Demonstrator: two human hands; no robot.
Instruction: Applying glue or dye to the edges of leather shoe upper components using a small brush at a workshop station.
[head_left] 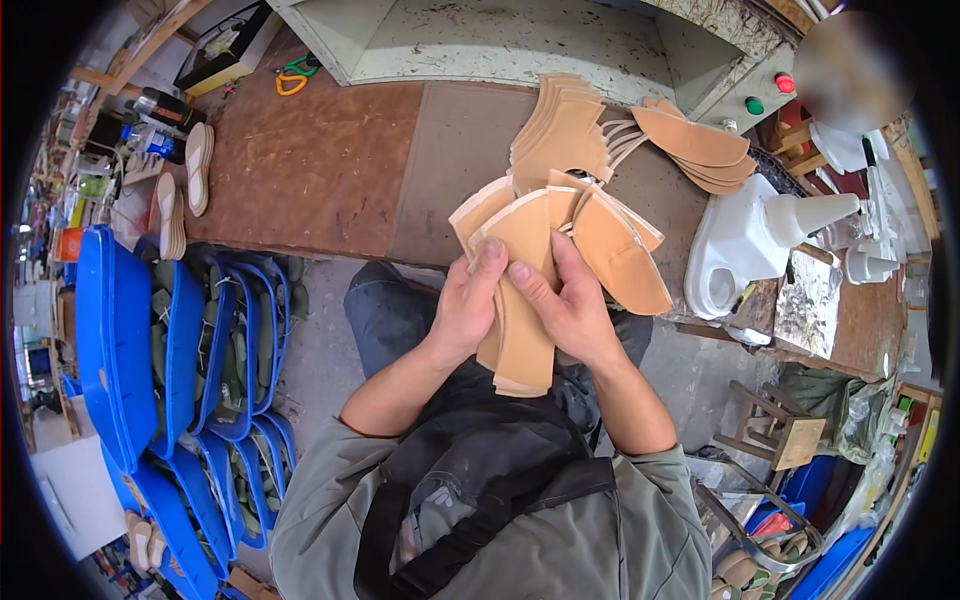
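Observation:
Both hands are closed on a fanned stack of tan leather pieces (528, 330), held above my lap at the table's near edge. My left hand (468, 305) grips the left side with its thumb on top. My right hand (572, 315) holds the right side, its thumb lying across the upper face. The other fingers are mostly hidden beneath. More tan pieces with pale edges spread out past my hands, including a rounded piece (622, 262) at the right. Just beyond, a layered pile of tan pieces (560, 125) and several curved pieces (700, 150) lie on the table.
A white plastic bottle (745, 245) with a cone spout stands at the right. Orange-handled scissors (293, 80) and shoe insoles (199, 170) lie toward the left of the brown table (310, 160). Blue bins (110, 340) are stacked left, and a wooden stool (765, 430) stands right.

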